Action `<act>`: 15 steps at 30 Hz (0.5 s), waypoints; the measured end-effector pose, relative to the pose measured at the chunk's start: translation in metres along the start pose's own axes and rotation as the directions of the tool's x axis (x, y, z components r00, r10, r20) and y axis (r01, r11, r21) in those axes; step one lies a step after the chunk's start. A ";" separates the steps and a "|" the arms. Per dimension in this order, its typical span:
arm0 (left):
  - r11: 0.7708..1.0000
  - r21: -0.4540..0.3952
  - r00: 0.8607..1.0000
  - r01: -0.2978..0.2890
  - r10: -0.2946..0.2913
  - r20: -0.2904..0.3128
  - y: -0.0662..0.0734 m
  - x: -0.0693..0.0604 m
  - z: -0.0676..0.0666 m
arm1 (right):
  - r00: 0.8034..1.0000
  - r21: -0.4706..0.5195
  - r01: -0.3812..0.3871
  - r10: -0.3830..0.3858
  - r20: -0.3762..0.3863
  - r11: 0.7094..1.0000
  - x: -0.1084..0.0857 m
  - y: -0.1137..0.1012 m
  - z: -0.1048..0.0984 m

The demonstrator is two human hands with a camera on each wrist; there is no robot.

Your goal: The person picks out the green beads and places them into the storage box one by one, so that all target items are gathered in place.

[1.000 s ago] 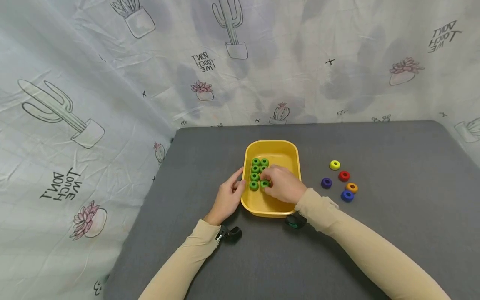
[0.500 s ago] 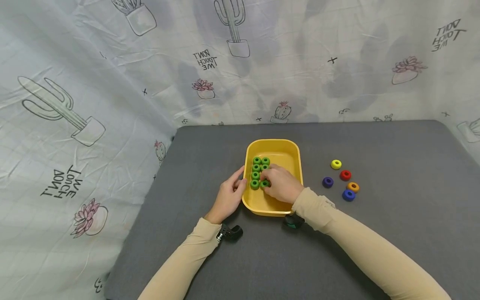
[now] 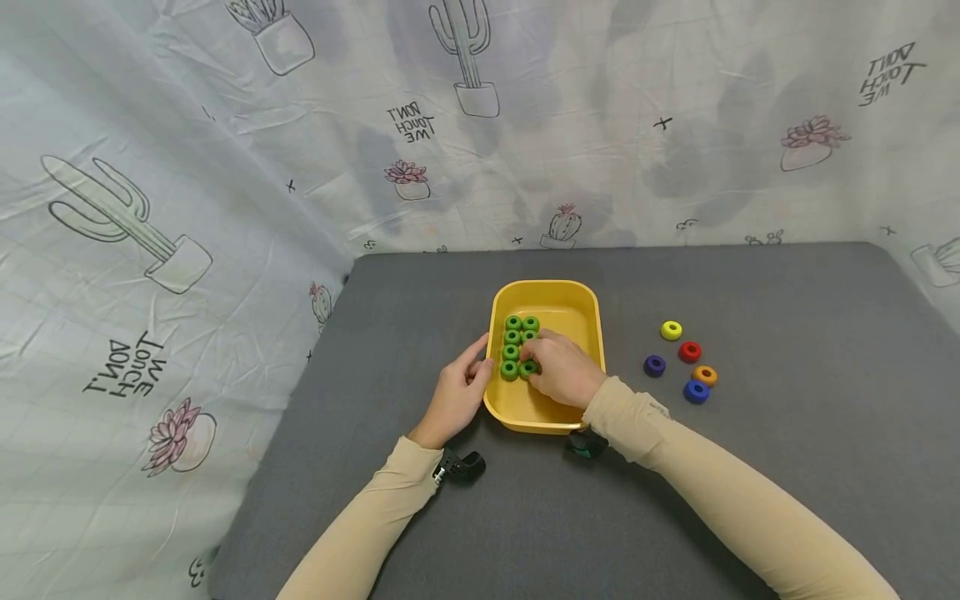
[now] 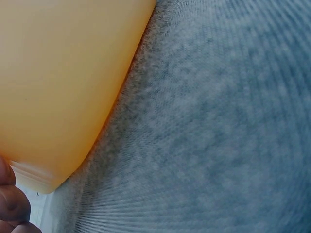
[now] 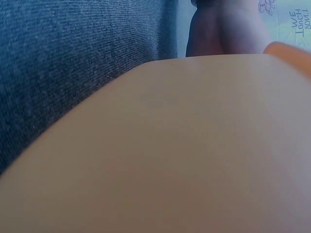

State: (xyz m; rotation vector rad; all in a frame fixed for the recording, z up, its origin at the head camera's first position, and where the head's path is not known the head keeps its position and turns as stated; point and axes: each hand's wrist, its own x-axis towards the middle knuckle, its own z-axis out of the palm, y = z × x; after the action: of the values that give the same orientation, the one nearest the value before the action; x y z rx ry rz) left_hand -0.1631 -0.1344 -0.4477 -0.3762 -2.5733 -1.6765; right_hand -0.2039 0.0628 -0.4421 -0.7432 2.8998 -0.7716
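A yellow tray (image 3: 525,412) stands on the table with green rings (image 3: 511,352) inside, set in two columns along its left half. My left hand (image 3: 454,396) holds the tray's left side, thumb at the rim and fingers along the outer wall. My right hand (image 3: 564,370) reaches into the tray, and its fingertips pinch the nearest green ring (image 3: 527,369) of the right column. Those fingers partly hide the rings just behind it. In the left wrist view, curled fingers (image 4: 12,201) show beside the tray wall (image 4: 63,87). The tray's outer wall (image 5: 155,145) fills most of the right wrist view.
Right of the tray, loose rings lie on the grey table (image 3: 795,350): yellow (image 3: 671,331), red (image 3: 690,352), purple (image 3: 654,366), orange (image 3: 705,376) and blue (image 3: 696,392). A cactus-print curtain (image 3: 600,125) hangs behind and at the left.
The green ring under my right fingertips has shifted slightly left, closer to the left column. My left hand stays at the tray's side.
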 end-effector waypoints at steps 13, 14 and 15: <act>1.000 0.025 1.000 0.007 -0.007 0.014 -0.035 0.008 0.003 | 1.000 0.047 -0.005 0.006 -0.008 0.999 -0.005 -0.003 -0.007; 1.000 0.022 1.000 0.004 -0.004 0.016 -0.036 0.008 0.003 | 1.000 0.061 -0.005 0.006 -0.010 0.998 -0.006 -0.003 -0.009; 1.000 0.016 1.000 0.001 -0.001 0.018 -0.036 0.008 0.003 | 1.000 0.077 -0.008 0.009 -0.012 0.997 -0.007 -0.003 -0.012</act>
State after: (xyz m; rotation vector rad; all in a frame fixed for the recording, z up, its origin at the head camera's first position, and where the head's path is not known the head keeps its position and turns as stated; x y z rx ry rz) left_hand -0.1792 -0.1444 -0.4794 -0.3916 -2.5985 -1.6598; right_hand -0.1985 0.0689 -0.4309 -0.7213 2.8633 -0.8835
